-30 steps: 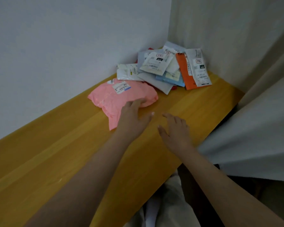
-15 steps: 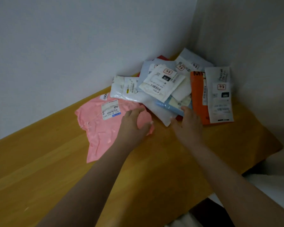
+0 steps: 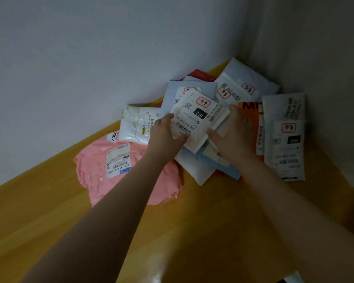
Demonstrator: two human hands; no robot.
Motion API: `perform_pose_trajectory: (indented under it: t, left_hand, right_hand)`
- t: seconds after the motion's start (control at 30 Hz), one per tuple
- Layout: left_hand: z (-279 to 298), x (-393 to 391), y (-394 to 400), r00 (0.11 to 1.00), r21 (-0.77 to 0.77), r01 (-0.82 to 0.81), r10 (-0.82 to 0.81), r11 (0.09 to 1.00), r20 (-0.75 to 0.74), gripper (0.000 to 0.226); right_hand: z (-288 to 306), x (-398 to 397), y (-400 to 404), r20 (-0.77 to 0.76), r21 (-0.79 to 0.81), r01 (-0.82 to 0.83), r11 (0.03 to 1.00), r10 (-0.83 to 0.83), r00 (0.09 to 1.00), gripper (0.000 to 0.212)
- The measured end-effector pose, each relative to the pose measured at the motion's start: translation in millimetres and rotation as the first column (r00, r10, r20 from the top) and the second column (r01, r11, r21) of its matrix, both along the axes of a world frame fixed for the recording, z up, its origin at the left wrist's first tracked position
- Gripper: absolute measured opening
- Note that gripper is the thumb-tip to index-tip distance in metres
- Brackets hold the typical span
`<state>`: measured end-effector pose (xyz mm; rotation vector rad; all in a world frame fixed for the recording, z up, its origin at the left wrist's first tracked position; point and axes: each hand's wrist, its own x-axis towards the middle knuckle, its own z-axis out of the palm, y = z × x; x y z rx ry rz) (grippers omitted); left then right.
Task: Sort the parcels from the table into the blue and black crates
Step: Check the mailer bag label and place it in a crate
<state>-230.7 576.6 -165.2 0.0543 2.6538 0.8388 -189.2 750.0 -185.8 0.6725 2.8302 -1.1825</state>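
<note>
A heap of flat parcels lies in the far corner of the yellow wooden table (image 3: 192, 231). On top is a white parcel with a "010" label (image 3: 196, 117). My left hand (image 3: 166, 135) grips its left edge, thumb on the label. My right hand (image 3: 231, 135) holds its right side, fingers around the edge. A pink parcel (image 3: 114, 172) lies to the left, partly under my left forearm. A white bag parcel (image 3: 135, 125), an orange parcel (image 3: 251, 113), a grey-white labelled parcel (image 3: 284, 139) and blue ones (image 3: 219, 164) lie around. No crate is in view.
Grey walls (image 3: 90, 58) close the corner behind and to the right of the heap. The table's front edge shows at the bottom right, with a pale object (image 3: 294, 277) just past it.
Both hands moved forward from the table and pink parcel onto the heap and took hold of the white "010" parcel. The camera came closer to the corner.
</note>
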Motion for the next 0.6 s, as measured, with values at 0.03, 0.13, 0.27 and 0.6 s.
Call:
perform_pose_trajectory:
  t: [0.03, 0.13, 0.27, 0.6]
  left_hand:
    - [-5.8, -4.8, 3.7, 1.0, -0.014, -0.007, 0.007, 1.0, 0.012, 0.079]
    - [-21.4, -7.3, 11.2, 1.0, -0.056, 0.014, -0.013, 0.998, 0.028, 0.088]
    - [-34.5, -2.4, 12.1, 0.999, -0.05, 0.036, -0.035, 0.998, 0.034, 0.085]
    - [-5.0, 36.9, -23.1, 0.978, 0.09, -0.207, 0.208, 0.974, 0.001, 0.08]
  right_hand:
    - [-1.3, -6.8, 1.9, 0.007, -0.005, -0.003, 1.0, 0.003, 1.0, 0.09]
    - [-4.1, -22.4, 4.5, 0.058, -0.027, -0.046, 0.999, 0.048, 0.997, 0.096]
    - [-4.1, -35.5, 2.7, 0.082, -0.006, -0.047, 0.999, 0.048, 0.995, 0.082]
    - [8.8, -2.1, -24.8, 0.08, -0.515, 0.067, 0.854, -0.031, 0.996, 0.018]
